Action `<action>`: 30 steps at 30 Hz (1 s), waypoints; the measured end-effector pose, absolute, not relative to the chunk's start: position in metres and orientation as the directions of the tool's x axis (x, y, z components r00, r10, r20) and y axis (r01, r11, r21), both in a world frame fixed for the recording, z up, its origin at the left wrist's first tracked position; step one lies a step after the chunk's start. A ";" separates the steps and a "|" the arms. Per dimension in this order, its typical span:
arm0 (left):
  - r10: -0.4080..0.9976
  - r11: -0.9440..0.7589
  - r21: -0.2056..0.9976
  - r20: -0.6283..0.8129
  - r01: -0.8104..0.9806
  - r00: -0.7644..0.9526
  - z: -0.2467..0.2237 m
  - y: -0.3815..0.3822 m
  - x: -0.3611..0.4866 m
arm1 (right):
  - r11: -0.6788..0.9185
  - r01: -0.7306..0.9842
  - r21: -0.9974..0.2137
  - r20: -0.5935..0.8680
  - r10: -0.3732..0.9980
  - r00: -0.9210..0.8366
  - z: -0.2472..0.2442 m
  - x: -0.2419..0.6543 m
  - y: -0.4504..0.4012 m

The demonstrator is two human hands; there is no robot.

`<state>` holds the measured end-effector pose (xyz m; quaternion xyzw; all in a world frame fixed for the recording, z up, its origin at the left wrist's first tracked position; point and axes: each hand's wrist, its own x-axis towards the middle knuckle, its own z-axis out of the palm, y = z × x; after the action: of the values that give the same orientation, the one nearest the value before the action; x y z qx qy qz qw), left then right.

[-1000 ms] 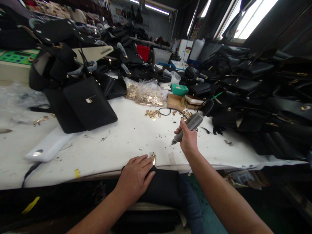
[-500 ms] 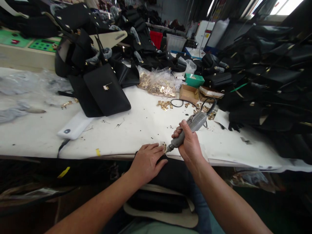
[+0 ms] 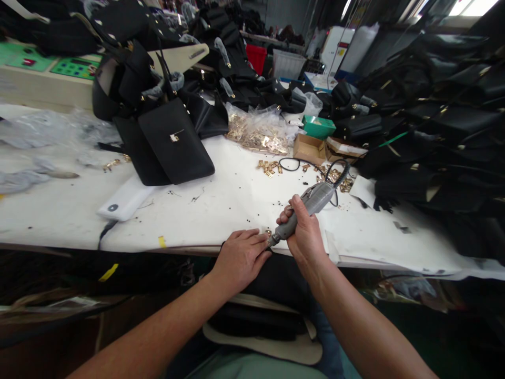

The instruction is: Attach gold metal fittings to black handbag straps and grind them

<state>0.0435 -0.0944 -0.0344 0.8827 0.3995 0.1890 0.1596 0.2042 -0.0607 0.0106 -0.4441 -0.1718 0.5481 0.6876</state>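
A grey electric screwdriver (image 3: 311, 205) is in my right hand (image 3: 305, 231), fingers wrapped round its body and thumb along the top. Its bit points down and left to a small gold metal clasp (image 3: 269, 232) at the table's front edge. My left hand (image 3: 242, 258) is against the black bag (image 3: 276, 279), its fingers together and pressed down beside the clasp, its thumb close below them. The bag lies over my lap and against the table edge. My left fingers and the bit partly hide the clasp. Any screw under the bit is too small to see.
A black handbag (image 3: 177, 142) stands on the white table (image 3: 221, 205) by a white box (image 3: 125, 200). Loose gold fittings (image 3: 270, 168) and a plastic bag of them (image 3: 260, 131) lie behind, near an open cardboard box (image 3: 310, 150). Black bags (image 3: 442, 126) are piled right.
The screwdriver's bit has come down onto the clasp area, closer to my left fingertips. My left thumb has drawn nearer the fingers. The whole view has shifted slightly.
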 end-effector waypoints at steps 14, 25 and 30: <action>0.757 -0.647 0.409 0.238 0.644 0.609 -0.035 -0.094 0.043 | 0.014 -0.590 -0.807 -0.238 0.907 0.347 0.012 0.206 -0.060; 0.757 -0.647 0.413 0.246 0.641 0.606 -0.034 -0.092 0.043 | 0.013 -0.589 -0.808 -0.236 0.909 0.343 0.012 0.208 -0.060; 0.753 -0.652 0.402 0.242 0.643 0.612 -0.036 -0.092 0.043 | 0.014 -0.586 -0.810 -0.238 0.906 0.350 0.012 0.208 -0.060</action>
<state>0.0431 -0.0925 -0.0360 0.8870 0.3934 0.1981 0.1387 0.2077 -0.0598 0.0118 -0.4472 -0.1787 0.5415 0.6891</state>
